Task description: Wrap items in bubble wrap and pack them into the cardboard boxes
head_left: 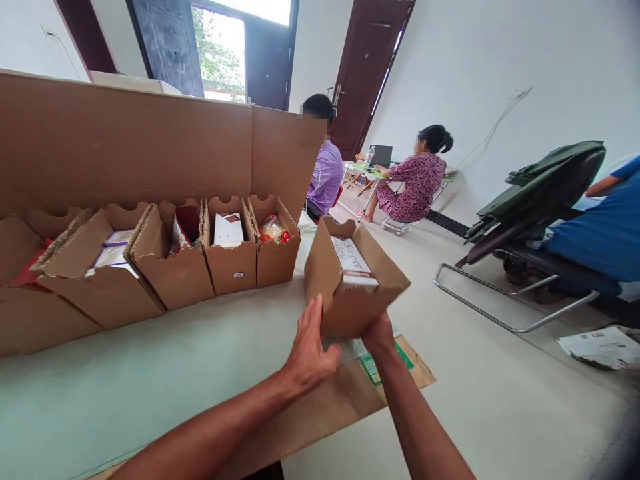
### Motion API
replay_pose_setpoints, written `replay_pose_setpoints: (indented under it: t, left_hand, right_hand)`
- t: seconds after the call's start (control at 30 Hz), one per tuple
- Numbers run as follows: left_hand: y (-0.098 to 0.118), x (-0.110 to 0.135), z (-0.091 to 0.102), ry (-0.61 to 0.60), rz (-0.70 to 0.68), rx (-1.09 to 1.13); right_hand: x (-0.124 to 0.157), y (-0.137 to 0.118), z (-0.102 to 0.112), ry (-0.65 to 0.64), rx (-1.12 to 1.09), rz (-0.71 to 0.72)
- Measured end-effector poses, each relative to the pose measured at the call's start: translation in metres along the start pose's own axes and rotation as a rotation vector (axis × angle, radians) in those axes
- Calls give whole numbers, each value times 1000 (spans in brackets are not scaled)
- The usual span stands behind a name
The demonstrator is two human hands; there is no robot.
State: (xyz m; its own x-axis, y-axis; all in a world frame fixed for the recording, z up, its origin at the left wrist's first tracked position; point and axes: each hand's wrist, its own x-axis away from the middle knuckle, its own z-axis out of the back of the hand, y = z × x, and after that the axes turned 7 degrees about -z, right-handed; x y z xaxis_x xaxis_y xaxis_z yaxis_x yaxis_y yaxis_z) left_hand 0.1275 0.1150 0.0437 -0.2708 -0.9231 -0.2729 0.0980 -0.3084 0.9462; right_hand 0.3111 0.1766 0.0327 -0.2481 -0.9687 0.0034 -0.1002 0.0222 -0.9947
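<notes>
Forearms, open cardboard box above right grip

6 cdbd boxes; 3 other ppl; 1 laptop

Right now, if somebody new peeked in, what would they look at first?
Probably the open cardboard box in the middle, with a white package inside, the left hand at its near left side and the right hand under its near edge. Next might come the row of open boxes on the left, before a tall cardboard panel. Behind, someone in a patterned dress sits by a laptop.
</notes>
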Motion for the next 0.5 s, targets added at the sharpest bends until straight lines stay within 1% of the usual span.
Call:
replay_pose_setpoints:
  t: [0.07, 0.13, 0.2, 0.23, 0.27, 0.33, 0.43, 0.5]
  left_hand:
    - [-12, -39, -5, 34, -8, -18]
    - [-23, -73, -4, 64, -9, -69]
    - [-32, -94, 2, 85, 8, -133]
    - [-36, -98, 6, 93, 20, -156]
    - [-40, -97, 12, 92, 26, -178]
    - [-47, -79, 25, 47, 20, -237]
    - [-60, -28, 45, -97, -17, -416]
    - [-67, 5, 55, -147, -55, -512]
  right_hand:
    - [-52, -8, -16, 20, -32, 5]
    - [-96, -10, -33, 28, -53, 12]
    - [-127, -8, -46, 35, -60, 14]
    - [-136, -5, -49, 38, -59, 11]
    - [-141, -1, -49, 40, -55, 8]
    - [-139, 10, -44, 33, -38, 1]
    - [-126, 26, -29, -12, 2, -5]
    - [-124, 29, -23, -71, 26, 2]
